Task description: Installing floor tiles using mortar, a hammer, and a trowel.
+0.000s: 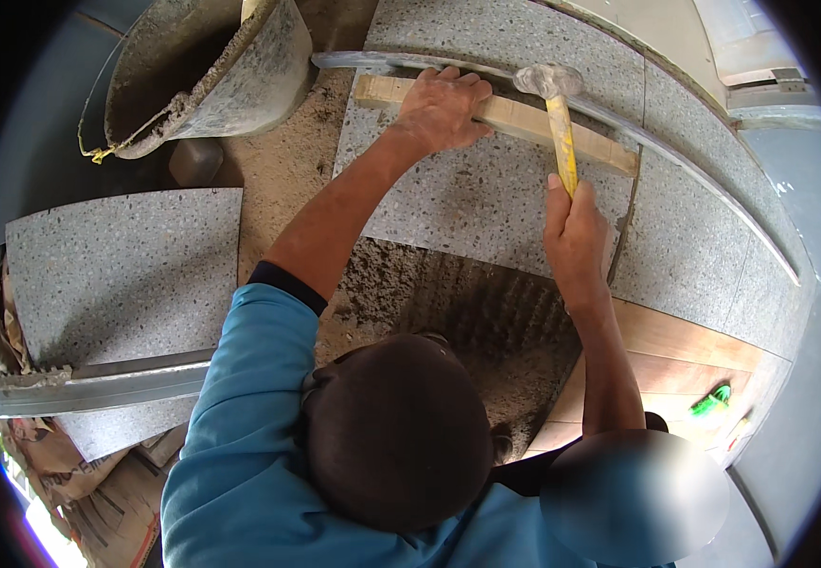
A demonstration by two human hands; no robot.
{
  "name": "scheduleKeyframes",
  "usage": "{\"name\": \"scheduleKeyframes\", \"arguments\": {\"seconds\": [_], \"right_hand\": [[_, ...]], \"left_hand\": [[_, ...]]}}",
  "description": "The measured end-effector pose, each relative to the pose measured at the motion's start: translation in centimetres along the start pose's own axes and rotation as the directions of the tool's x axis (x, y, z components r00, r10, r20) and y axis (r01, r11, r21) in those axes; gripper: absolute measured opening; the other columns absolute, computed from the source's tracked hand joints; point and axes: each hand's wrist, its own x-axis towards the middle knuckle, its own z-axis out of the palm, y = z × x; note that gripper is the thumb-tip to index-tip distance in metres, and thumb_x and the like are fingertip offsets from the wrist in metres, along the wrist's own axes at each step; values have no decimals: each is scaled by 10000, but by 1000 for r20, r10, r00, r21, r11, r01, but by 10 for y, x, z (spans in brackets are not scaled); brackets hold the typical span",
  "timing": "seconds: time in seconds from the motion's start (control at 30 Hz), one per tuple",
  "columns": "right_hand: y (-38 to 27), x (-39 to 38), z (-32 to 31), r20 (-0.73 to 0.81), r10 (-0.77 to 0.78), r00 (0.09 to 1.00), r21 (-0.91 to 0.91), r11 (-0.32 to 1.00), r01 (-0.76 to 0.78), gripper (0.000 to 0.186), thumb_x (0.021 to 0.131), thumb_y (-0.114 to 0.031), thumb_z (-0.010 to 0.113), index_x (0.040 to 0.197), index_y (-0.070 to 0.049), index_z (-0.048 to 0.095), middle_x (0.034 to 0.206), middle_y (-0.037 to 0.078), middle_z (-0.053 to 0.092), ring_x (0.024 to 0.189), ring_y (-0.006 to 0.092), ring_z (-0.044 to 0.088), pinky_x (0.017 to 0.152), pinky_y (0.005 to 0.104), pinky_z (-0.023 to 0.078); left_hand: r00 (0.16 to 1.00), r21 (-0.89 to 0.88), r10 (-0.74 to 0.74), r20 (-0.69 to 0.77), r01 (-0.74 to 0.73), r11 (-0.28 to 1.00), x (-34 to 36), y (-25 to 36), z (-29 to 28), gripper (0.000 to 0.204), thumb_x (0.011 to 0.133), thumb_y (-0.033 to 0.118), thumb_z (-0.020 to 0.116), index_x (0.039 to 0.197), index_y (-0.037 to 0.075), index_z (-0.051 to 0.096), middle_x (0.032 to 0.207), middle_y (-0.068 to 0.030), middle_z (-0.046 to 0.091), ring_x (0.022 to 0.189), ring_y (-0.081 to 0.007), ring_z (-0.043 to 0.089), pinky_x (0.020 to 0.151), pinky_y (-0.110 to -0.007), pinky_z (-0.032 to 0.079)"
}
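Note:
My left hand (441, 112) grips a pale wooden batten (600, 149) lying across a speckled grey tile (458, 199), its fingers curled over the top. A long metal straightedge (363, 59) runs just beyond the batten across the tiles. My right hand (576, 227) is closed on the yellow handle of a hammer (562, 133), whose metal head is over the straightedge and batten at their right half; whether it touches them I cannot tell. Below the tile is a dark, ridged bed of mortar (410, 284), partly hidden by my head and knee.
A crusted bucket (245, 90) stands upper left. Left are a loose tile (126, 265), a metal bar (117, 383) and paper sacks (98, 521). Wood-look planks (675, 341) with a green object (710, 399) lie right, beside a grey-blue wall (789, 180).

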Motion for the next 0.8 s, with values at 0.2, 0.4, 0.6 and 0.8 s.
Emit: {"name": "scheduleKeyframes", "arguments": {"seconds": [0.2,0.4,0.6,0.8], "right_hand": [[2,6,4,19,-75,997,-73,994,76,378,1069,-362,502,935,-10,536,689,282,645,679,494,666,593,588,504],[6,0,1,6,-23,1000,-72,997,23,379,1063,-358,508,922,-9,550,681,277,646,675,493,667,598,595,508],[0,5,4,43,-26,999,-63,998,29,357,1056,-338,517,933,-4,545,677,274,649,675,498,668,601,586,525],[-5,6,5,73,-11,997,-110,994,19,361,1057,-332,507,947,9,553,710,275,666,709,486,683,634,579,543]], "left_hand": [[1000,-10,5,19,-4,1000,-4,4,-3,471,783,455,816,1086,138,646,1053,-30,680,1090,-249,629,963,-431,481],[1000,10,3,28,-3,1000,1,4,-5,466,780,453,815,1083,140,650,1061,-41,685,1092,-255,630,963,-431,483],[999,-2,0,44,0,1000,-1,3,-5,480,793,465,806,1100,134,644,1084,-44,686,1105,-256,625,968,-439,473],[998,11,0,68,-1,1000,-2,2,-6,512,804,466,802,1153,131,636,1126,-48,682,1134,-257,609,975,-454,467]]}}
